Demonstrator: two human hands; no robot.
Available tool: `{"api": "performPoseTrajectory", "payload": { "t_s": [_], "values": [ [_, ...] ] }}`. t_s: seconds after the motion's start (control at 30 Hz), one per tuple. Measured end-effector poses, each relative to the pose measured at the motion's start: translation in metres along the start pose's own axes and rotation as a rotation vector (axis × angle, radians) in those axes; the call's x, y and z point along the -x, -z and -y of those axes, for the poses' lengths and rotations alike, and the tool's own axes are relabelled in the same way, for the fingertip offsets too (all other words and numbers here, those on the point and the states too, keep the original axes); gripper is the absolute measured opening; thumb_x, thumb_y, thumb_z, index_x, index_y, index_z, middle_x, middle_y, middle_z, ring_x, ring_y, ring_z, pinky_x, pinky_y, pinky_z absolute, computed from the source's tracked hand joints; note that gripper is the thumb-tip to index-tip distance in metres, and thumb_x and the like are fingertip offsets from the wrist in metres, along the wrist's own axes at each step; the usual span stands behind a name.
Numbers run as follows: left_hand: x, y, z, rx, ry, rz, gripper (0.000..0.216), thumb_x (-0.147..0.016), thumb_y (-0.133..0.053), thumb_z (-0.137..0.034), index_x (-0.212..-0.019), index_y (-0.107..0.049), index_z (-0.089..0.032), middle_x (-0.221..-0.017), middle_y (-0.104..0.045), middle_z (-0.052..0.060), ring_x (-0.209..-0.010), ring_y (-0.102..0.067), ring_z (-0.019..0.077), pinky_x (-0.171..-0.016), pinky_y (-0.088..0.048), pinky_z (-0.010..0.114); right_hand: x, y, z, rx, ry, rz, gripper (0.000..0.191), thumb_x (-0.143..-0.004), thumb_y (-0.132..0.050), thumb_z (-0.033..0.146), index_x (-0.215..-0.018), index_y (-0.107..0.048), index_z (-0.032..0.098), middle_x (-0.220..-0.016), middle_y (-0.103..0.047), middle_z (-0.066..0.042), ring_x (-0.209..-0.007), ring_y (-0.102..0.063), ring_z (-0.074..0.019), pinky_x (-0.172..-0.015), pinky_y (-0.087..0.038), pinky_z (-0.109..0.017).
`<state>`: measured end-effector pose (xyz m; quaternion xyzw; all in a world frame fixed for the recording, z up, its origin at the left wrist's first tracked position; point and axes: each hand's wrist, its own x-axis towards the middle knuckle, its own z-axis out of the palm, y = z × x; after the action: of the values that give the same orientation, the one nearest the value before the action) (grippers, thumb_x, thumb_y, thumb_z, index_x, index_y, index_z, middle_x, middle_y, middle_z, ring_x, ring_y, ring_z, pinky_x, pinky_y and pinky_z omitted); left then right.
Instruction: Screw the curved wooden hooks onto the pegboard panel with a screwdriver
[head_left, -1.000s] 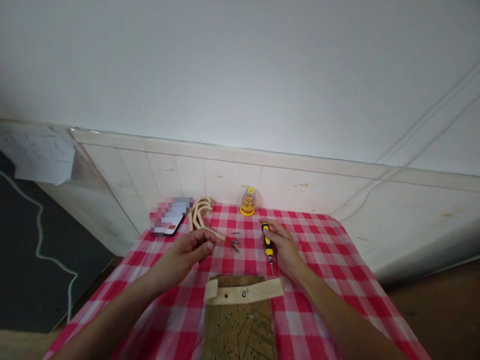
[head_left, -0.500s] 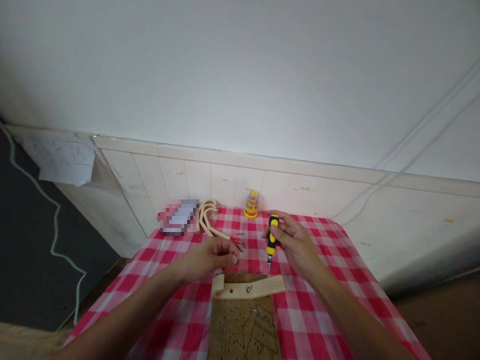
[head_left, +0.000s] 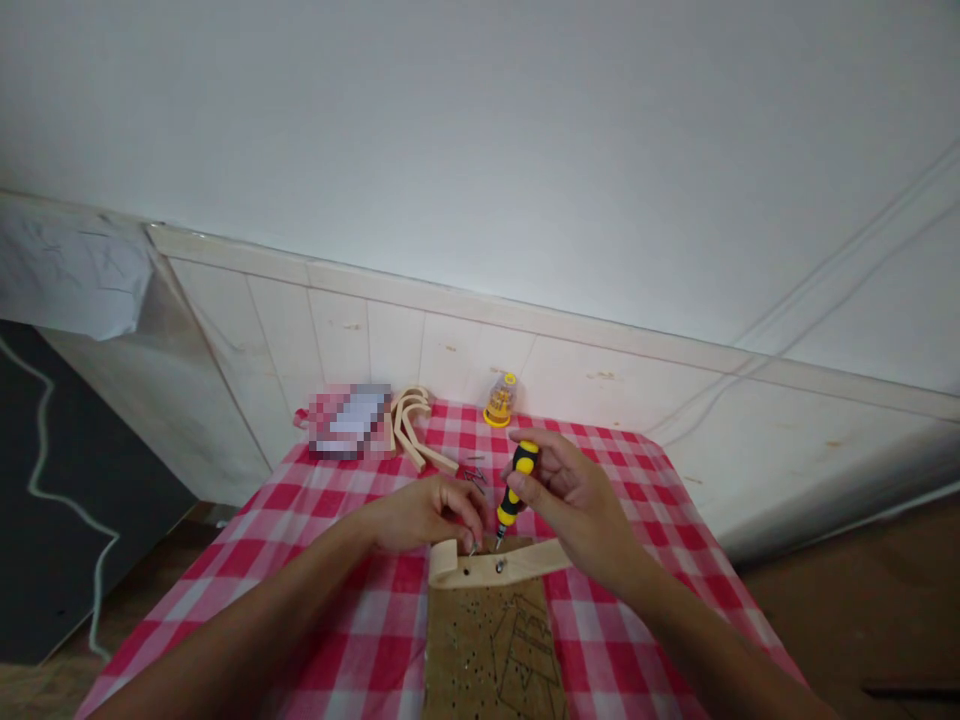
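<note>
In my right hand point(head_left: 570, 490) is a yellow-and-black screwdriver point(head_left: 517, 484), tilted with its tip down just above a pale curved wooden hook point(head_left: 480, 571). The hook lies across the far end of a brown board point(head_left: 487, 650) dotted with holes and pen lines. One screw point(head_left: 500, 566) stands in the hook's middle; a dark hole shows to its left. My left hand point(head_left: 435, 515) pinches a small metal screw point(head_left: 473, 549) just above that hole. Several loose screws point(head_left: 474, 476) lie beyond my hands.
Several more wooden hooks point(head_left: 409, 430) lie at the back left, beside a blurred-out flat object point(head_left: 350, 422). A clear case with a yellow base point(head_left: 499, 402) stands by the panelled wall point(head_left: 465, 345). The red-and-white checked cloth point(head_left: 637, 640) covers the table.
My left hand has lowered toward the hook, bringing the screw near the open hole. The screwdriver has shifted left and tilted, its tip now near the standing screw. The view has turned slightly.
</note>
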<state>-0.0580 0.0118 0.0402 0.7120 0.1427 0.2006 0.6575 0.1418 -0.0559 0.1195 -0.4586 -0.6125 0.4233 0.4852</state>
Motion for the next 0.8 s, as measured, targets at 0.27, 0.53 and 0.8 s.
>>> {"api": "performPoseTrajectory", "payload": {
  "t_s": [0.27, 0.53, 0.8],
  "values": [
    [0.003, -0.002, 0.014, 0.151, 0.073, -0.056, 0.041, -0.078, -0.078, -0.057, -0.082, -0.074, -0.017, -0.078, -0.064, 0.002, -0.069, -0.055, 0.0135, -0.064, -0.042, 0.025, 0.009, -0.015, -0.005, 0.021, 0.025, -0.107, 0.032, -0.086, -0.071, 0.029, -0.117, -0.065, 0.027, -0.080, -0.064, 0.002, -0.071, -0.062, -0.0141, -0.062, -0.050, -0.027],
    [0.009, 0.007, -0.024, 0.122, 0.058, -0.443, 0.034, -0.084, -0.070, -0.049, -0.084, -0.059, -0.017, -0.077, -0.062, -0.001, -0.060, -0.042, 0.0092, -0.060, -0.034, 0.023, 0.010, 0.011, 0.002, 0.076, -0.025, -0.154, 0.023, -0.084, -0.064, 0.030, -0.106, -0.063, 0.022, -0.072, -0.059, 0.003, -0.061, -0.058, -0.0143, -0.056, -0.048, -0.028],
    [0.066, -0.050, -0.071, -0.222, 0.147, -0.773, 0.027, -0.092, -0.058, -0.047, -0.085, -0.058, -0.021, -0.074, -0.057, 0.000, -0.066, -0.051, 0.0154, -0.060, -0.042, 0.027, -0.009, 0.061, -0.011, 0.322, -0.164, -0.043, 0.015, -0.073, -0.055, 0.017, -0.084, -0.061, 0.024, -0.053, -0.050, 0.007, -0.043, -0.043, -0.0114, -0.043, -0.032, -0.024]
  ]
}}
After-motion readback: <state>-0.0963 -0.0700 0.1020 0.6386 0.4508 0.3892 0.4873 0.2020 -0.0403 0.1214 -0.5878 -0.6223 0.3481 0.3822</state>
